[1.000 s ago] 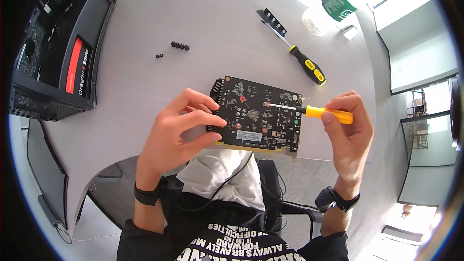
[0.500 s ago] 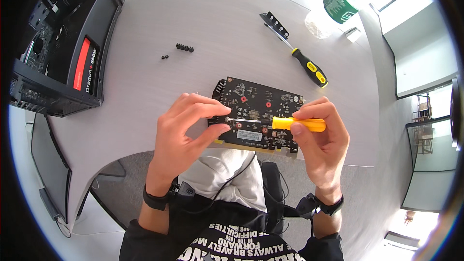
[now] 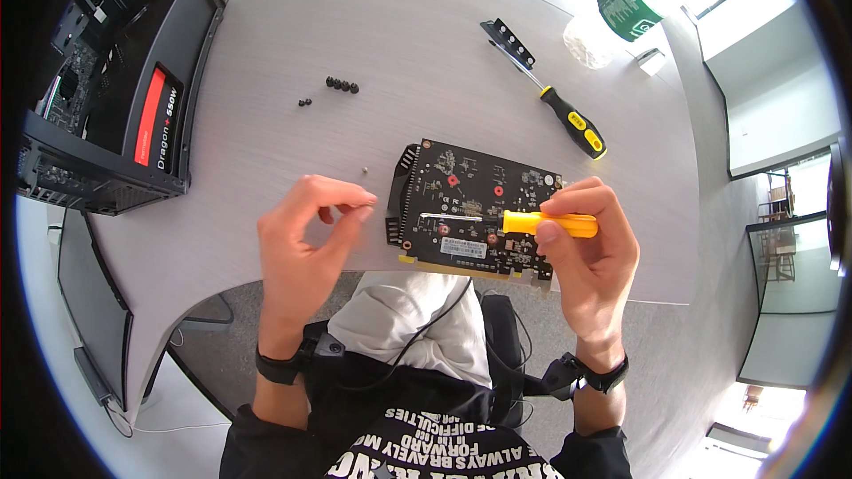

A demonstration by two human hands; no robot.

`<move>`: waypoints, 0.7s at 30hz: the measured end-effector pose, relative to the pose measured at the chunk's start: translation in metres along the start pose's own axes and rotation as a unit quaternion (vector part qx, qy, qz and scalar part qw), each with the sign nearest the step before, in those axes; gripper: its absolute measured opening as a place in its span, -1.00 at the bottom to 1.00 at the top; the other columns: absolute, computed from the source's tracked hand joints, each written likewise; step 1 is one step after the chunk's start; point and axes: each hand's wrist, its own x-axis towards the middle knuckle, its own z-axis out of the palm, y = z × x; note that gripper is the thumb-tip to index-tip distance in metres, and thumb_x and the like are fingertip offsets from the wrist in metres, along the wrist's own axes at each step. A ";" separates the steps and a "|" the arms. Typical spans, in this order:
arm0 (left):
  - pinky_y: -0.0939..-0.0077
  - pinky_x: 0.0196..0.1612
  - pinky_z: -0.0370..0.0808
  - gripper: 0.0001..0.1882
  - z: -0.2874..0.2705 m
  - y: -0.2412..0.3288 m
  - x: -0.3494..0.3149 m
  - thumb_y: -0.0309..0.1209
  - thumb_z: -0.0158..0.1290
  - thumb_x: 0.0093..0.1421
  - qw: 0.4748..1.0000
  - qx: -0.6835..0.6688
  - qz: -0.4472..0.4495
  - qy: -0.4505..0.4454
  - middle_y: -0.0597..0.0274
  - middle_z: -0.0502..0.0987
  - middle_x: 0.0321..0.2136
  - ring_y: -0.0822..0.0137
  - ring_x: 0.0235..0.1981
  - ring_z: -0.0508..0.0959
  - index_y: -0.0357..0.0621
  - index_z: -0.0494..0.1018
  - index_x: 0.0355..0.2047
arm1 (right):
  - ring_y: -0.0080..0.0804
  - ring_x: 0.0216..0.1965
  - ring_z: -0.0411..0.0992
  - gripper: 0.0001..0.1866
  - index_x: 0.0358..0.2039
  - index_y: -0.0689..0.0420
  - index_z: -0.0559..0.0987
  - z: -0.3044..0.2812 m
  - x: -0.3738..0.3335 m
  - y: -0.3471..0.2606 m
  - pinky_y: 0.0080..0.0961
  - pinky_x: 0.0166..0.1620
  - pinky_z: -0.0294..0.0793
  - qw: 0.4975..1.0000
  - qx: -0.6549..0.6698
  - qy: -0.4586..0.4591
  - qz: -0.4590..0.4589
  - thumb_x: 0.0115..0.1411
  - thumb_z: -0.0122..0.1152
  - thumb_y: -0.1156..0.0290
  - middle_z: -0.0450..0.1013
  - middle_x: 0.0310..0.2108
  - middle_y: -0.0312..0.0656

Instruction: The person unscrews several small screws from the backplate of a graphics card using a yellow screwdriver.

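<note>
My right hand [image 3: 593, 253] grips the yellow handle of a screwdriver [image 3: 546, 223], its thin shaft lying level across a graphics card [image 3: 519, 179] and pointing left. The black card rests on the table with its circuit side up, gold edge contacts toward me and metal bracket at the left. Left of the bracket, my left hand [image 3: 306, 239] has thumb and fingertips pinched together, off the card. Anything between those fingertips is too small or hidden to make out. Just beyond them, a tiny light-coloured screw [image 3: 365, 170] lies on the table.
Small black screws stand in a row [image 3: 342, 85], with a couple more [image 3: 304, 102] beside them. A black-and-yellow screwdriver [image 3: 572, 121] lies far right, its tip by a black slotted strip [image 3: 509, 43]. A green tub [image 3: 630, 7] stands behind; an open computer case [image 3: 200, 62] is at left.
My left hand has pulled back leftward from the screwdriver's tip and the card, its fingertips coming together. The right hand still holds the screwdriver over the card. The tiny light screw now shows.
</note>
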 end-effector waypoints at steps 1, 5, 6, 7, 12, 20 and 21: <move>0.56 -0.31 0.42 -0.88 -0.004 -0.002 0.000 -0.64 0.20 0.18 1.000 0.007 -0.013 0.022 0.32 0.66 -0.35 0.47 -0.37 0.53 -0.17 0.61 -0.29 | -0.55 -0.22 0.40 -0.85 -0.16 0.30 0.53 -0.001 -0.001 0.003 -0.63 -0.13 0.41 1.000 0.002 0.001 0.010 0.27 0.26 0.70 0.43 -0.20 -0.17; 0.63 -0.18 0.38 -0.84 -0.016 -0.004 0.000 -0.71 0.06 0.26 0.999 -0.005 -0.041 0.024 0.26 0.59 -0.27 0.52 -0.27 0.49 -0.27 0.56 -0.20 | -0.56 -0.22 0.40 -0.89 -0.17 0.30 0.52 -0.001 -0.004 0.013 -0.63 -0.11 0.41 1.000 0.014 0.002 0.026 0.31 0.23 0.68 0.41 -0.22 -0.20; 0.64 -0.18 0.38 -0.83 -0.016 -0.002 0.001 -0.69 0.03 0.28 0.997 -0.004 -0.076 0.029 0.29 0.57 -0.27 0.54 -0.27 0.47 -0.28 0.57 -0.18 | -0.56 -0.22 0.40 -0.89 -0.17 0.30 0.52 0.001 -0.004 0.014 -0.63 -0.11 0.41 1.000 0.016 0.000 0.027 0.31 0.23 0.68 0.41 -0.22 -0.20; 0.64 -0.17 0.38 -0.81 -0.016 0.000 0.002 -0.67 0.00 0.31 0.993 -0.002 -0.111 0.033 0.31 0.56 -0.28 0.56 -0.28 0.45 -0.29 0.58 -0.16 | -0.57 -0.22 0.39 -0.90 -0.17 0.30 0.52 0.003 -0.005 0.016 -0.64 -0.12 0.41 0.999 0.027 0.004 0.039 0.32 0.23 0.66 0.41 -0.22 -0.21; 0.63 -0.33 0.38 -0.86 -0.008 -0.008 0.008 -0.56 0.10 0.30 0.994 0.043 -0.087 0.041 0.33 0.63 -0.38 0.56 -0.44 0.44 -0.21 0.64 -0.21 | -0.59 -0.23 0.38 -0.90 -0.18 0.31 0.51 0.006 -0.005 0.020 -0.64 -0.12 0.40 0.997 0.021 0.023 0.064 0.33 0.23 0.64 0.40 -0.22 -0.22; 0.63 -0.35 0.45 -0.92 0.007 -0.006 0.015 -0.55 0.17 0.30 0.989 0.026 -0.122 0.078 0.28 0.74 -0.32 0.55 -0.46 0.53 -0.22 0.64 -0.22 | -0.60 -0.25 0.39 -0.91 -0.18 0.31 0.52 0.006 -0.007 0.021 -0.66 -0.15 0.41 0.998 0.005 0.031 0.054 0.33 0.24 0.63 0.41 -0.21 -0.20; 0.63 -0.33 0.47 -0.92 0.008 -0.006 0.015 -0.57 0.17 0.30 0.989 0.034 -0.117 0.082 0.28 0.73 -0.34 0.54 -0.47 0.54 -0.22 0.63 -0.22 | -0.60 -0.25 0.39 -0.91 -0.18 0.31 0.52 0.006 -0.007 0.022 -0.66 -0.15 0.41 0.998 0.005 0.032 0.055 0.33 0.24 0.63 0.41 -0.21 -0.20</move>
